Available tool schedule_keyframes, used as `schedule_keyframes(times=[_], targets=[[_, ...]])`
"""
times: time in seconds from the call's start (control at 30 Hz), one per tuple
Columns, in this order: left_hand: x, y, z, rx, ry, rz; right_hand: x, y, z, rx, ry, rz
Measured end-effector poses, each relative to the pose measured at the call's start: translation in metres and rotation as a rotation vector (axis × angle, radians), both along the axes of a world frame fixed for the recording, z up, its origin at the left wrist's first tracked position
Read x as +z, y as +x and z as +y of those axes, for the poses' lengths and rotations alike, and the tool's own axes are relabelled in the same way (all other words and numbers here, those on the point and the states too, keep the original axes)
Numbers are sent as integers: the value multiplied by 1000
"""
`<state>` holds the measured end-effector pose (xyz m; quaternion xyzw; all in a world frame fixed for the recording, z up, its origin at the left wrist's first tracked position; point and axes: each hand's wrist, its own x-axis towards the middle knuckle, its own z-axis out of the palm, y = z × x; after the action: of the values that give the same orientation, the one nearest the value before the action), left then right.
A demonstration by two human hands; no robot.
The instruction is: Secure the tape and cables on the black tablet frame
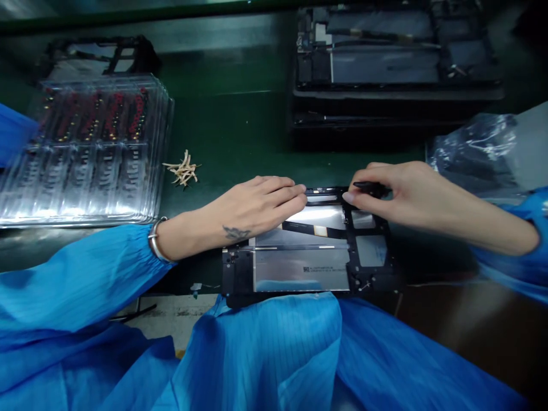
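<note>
An opened tablet [302, 268] lies at the front edge of the bench, its silver battery and black frame showing. My left hand [268, 202] rests flat over its upper left part, fingers stretched out together and pointing right. Above the tablet's upper right corner is my right hand [381, 185], with thumb and fingers closed around a small black hand tool [369, 187]. The tool's narrow end points left; most of it is hidden in the hand, so its exact kind cannot be made out. My right thumb tip is close to the frame's top edge.
Clear plastic trays [124, 182] holding small red and black parts are stacked at left. Thin beige strips [183, 170] lie in a pile beside them. More opened tablets [385, 63] are stacked at back right, another tablet [94, 57] at back left. A clear plastic bag [475, 151] lies right.
</note>
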<state>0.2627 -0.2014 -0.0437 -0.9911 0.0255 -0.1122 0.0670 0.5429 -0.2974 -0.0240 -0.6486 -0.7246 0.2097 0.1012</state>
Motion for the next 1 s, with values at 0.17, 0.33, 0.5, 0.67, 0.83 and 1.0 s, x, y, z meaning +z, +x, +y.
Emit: schedule_keyframes(times=[0.17, 0.33, 0.5, 0.67, 0.83, 1.0], targets=[[0, 0, -1, -19, 70, -45, 2, -7, -1, 25, -4, -83], [-1, 0, -1, -38, 104, -70, 2, -10, -3, 42, 13, -121], [1, 0, -2, -42, 123, -68, 0, -9, -3, 66, 31, -139], [1, 1, -4, -43, 156, -72, 0, -9, -3, 82, 27, -150], [0, 2, -5, -42, 197, -88, -1, -9, -3, 85, 28, -161], [2, 4, -8, -40, 235, -93, -3, -9, -5, 69, 33, -160]])
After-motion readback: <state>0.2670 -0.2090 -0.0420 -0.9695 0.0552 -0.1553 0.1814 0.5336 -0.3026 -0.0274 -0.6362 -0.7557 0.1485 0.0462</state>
